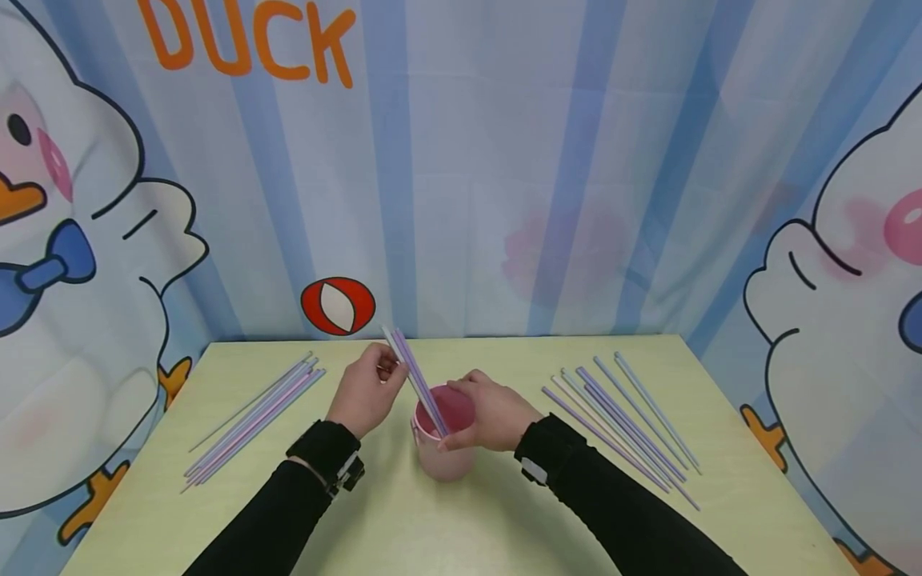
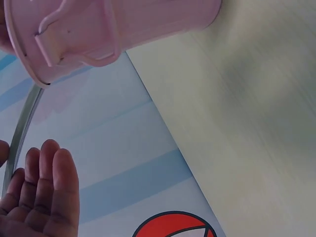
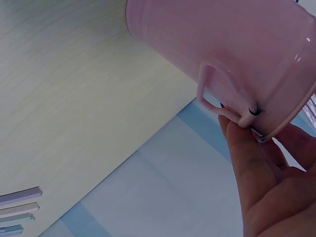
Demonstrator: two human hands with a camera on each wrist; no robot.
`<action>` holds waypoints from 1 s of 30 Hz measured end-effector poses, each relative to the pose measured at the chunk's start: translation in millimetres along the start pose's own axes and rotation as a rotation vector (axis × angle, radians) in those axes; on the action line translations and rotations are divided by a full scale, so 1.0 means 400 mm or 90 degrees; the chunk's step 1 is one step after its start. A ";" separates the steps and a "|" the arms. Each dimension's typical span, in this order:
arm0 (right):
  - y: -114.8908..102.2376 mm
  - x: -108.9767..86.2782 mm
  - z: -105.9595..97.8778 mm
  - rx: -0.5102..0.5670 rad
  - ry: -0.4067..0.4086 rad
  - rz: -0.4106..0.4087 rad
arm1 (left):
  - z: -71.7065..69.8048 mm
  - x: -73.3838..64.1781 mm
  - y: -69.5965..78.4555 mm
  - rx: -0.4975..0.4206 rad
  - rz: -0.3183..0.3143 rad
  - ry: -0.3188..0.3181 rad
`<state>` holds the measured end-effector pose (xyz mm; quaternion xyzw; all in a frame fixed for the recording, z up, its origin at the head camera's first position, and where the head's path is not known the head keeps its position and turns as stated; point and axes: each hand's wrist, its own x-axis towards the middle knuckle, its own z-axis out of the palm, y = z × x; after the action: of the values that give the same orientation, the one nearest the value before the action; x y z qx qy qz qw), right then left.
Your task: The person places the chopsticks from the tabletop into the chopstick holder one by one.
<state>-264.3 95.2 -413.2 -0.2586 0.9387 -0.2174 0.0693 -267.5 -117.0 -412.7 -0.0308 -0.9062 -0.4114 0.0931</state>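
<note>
A pink pail (image 1: 445, 460) with small looped handles stands on the table between the hands. My right hand (image 1: 497, 412) grips its rim, the fingers beside a handle (image 3: 212, 89) in the right wrist view. Several thin straw-like sticks (image 1: 421, 384), pale and purple, lean up out of the pail. On the left, my left hand (image 1: 369, 388) pinches the upper part of a pale one between thumb and fingers. The left wrist view catches this stick (image 2: 22, 126) running up to the pail's rim, with the other fingers (image 2: 64, 182) extended. The pail's bottom inside is hidden.
A bundle of similar sticks (image 1: 255, 420) lies at the table's left. More sticks (image 1: 627, 424) are spread at the right, next to the right forearm. The pale yellow table (image 1: 389, 528) ends at a striped curtain (image 1: 468, 200) with duck pictures.
</note>
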 end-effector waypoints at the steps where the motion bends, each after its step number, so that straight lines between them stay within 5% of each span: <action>1: 0.000 0.000 0.000 -0.001 0.001 -0.003 | 0.002 0.000 -0.001 0.001 -0.003 -0.004; 22: 0.002 0.002 0.003 0.006 0.003 0.005 | 0.006 -0.013 -0.013 0.002 -0.024 -0.028; 30: 0.000 0.001 0.001 0.004 0.001 0.000 | -0.021 -0.005 -0.092 0.087 -0.013 -0.002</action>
<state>-264.6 94.8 -413.6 -0.2583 0.9381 -0.2201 0.0696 -269.2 -147.4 -434.9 -0.0159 -0.9326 -0.3492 0.0896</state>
